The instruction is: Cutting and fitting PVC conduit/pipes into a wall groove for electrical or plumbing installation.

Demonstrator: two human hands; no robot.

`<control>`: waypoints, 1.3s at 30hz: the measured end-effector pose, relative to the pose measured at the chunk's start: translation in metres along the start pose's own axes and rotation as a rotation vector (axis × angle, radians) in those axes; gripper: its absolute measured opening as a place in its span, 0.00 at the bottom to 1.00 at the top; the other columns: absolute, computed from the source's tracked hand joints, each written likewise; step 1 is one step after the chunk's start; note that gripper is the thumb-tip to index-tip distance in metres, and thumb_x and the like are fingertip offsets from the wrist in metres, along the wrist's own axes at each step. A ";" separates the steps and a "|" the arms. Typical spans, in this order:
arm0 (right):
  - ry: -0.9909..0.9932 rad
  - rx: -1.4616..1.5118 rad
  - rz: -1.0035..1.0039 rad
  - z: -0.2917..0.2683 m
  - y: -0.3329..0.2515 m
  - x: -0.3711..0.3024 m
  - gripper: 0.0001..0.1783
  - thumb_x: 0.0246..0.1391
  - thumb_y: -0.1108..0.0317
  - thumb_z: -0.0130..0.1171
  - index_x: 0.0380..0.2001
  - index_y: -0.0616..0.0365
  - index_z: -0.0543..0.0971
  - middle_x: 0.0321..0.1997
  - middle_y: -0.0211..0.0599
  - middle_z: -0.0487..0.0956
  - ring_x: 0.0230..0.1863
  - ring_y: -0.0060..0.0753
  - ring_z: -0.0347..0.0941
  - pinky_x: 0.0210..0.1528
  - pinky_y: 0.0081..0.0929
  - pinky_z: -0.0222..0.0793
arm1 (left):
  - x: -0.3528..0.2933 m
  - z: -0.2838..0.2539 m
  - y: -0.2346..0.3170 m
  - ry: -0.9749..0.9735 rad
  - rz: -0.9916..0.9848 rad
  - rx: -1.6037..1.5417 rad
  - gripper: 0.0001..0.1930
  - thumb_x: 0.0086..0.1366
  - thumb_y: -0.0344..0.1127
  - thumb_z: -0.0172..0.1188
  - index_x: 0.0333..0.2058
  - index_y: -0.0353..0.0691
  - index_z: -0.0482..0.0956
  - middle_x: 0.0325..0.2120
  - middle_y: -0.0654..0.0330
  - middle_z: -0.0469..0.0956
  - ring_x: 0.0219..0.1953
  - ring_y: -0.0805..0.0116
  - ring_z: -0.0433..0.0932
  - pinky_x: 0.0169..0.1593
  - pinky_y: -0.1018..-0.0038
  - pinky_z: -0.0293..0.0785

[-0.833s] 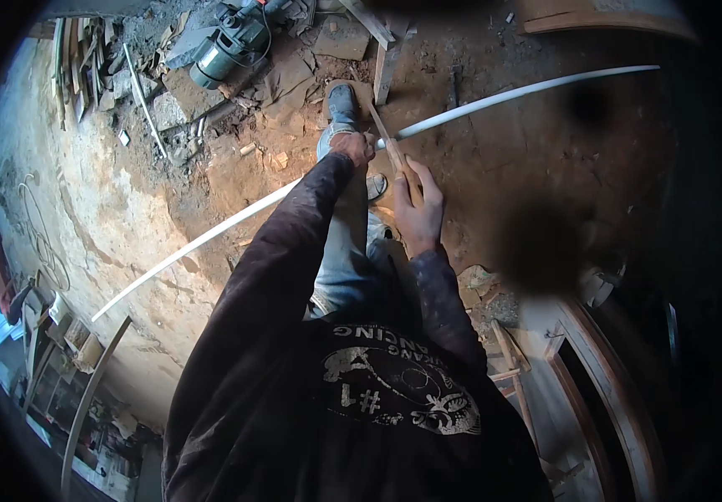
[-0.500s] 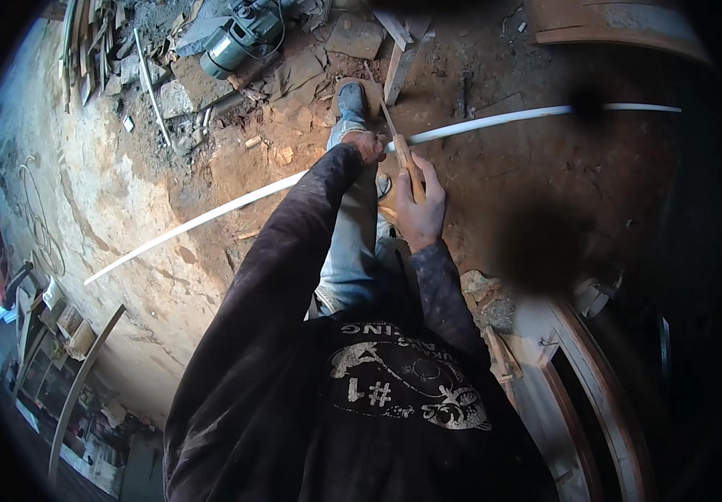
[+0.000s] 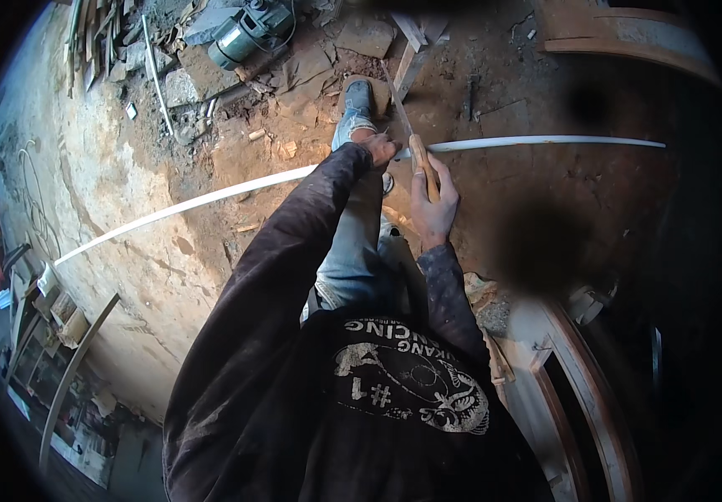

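A long, thin white pipe (image 3: 545,140) runs across the view in front of me, bowing slightly through the lens. My left hand (image 3: 379,150) is closed around it near its middle, above my leg. In my right hand (image 3: 433,203), the fingers wrap the wooden handle of a narrow-bladed handsaw (image 3: 423,167). Its blade points away from me and crosses the pipe just right of my left hand. How deep the blade sits in the pipe, if at all, I cannot make out.
A green electric motor or pump (image 3: 248,35) lies among rubble at the far left. Wooden pieces (image 3: 411,63) stand beyond my foot (image 3: 359,99). Curved wooden frames (image 3: 578,376) are at the near right. A thin curved strip (image 3: 76,376) rises at the near left.
The pipe has tilted, its right end coming nearer and its left end going farther away. Both hands and the saw have shifted slightly right, and my view has moved a little.
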State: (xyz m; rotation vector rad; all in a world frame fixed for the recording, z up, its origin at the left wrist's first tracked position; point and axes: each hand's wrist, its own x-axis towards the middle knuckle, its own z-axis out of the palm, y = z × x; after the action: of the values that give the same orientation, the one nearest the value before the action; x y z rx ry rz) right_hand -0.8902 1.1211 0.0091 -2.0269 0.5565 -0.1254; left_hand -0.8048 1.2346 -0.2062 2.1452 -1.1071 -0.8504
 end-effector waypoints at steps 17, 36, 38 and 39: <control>-0.033 -0.070 -0.013 -0.034 -0.028 -0.048 0.17 0.52 0.73 0.57 0.46 0.64 0.74 0.42 0.49 0.79 0.42 0.40 0.78 0.45 0.31 0.71 | -0.033 -0.077 0.087 0.153 -0.679 -0.141 0.26 0.65 0.51 0.42 0.31 0.35 0.82 0.29 0.42 0.80 0.35 0.43 0.80 0.44 0.57 0.75; 0.016 -0.060 -0.098 -0.053 -0.032 -0.090 0.16 0.52 0.76 0.54 0.46 0.62 0.73 0.37 0.49 0.80 0.40 0.40 0.80 0.40 0.32 0.74 | -0.009 -0.059 0.052 -0.109 -0.662 -0.231 0.25 0.64 0.53 0.42 0.46 0.40 0.79 0.48 0.45 0.75 0.53 0.46 0.73 0.56 0.57 0.67; 0.027 -0.063 -0.005 -0.022 -0.029 -0.060 0.17 0.52 0.75 0.55 0.47 0.61 0.72 0.37 0.49 0.80 0.39 0.40 0.80 0.40 0.31 0.74 | -0.006 -0.063 0.058 -0.190 -0.583 -0.228 0.25 0.65 0.52 0.43 0.47 0.40 0.78 0.47 0.45 0.76 0.53 0.46 0.72 0.56 0.56 0.67; 0.013 -0.134 0.036 -0.010 -0.026 -0.029 0.16 0.52 0.74 0.55 0.46 0.61 0.73 0.37 0.49 0.80 0.39 0.40 0.81 0.40 0.31 0.74 | 0.004 -0.067 0.061 -0.192 -0.565 -0.220 0.25 0.65 0.52 0.43 0.47 0.40 0.78 0.47 0.45 0.76 0.53 0.46 0.72 0.56 0.56 0.67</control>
State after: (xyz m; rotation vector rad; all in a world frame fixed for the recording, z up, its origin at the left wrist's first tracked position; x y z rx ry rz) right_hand -0.9105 1.1362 0.0403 -2.1466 0.6232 -0.0813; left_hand -0.7822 1.2142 -0.1204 2.2443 -0.4480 -1.3819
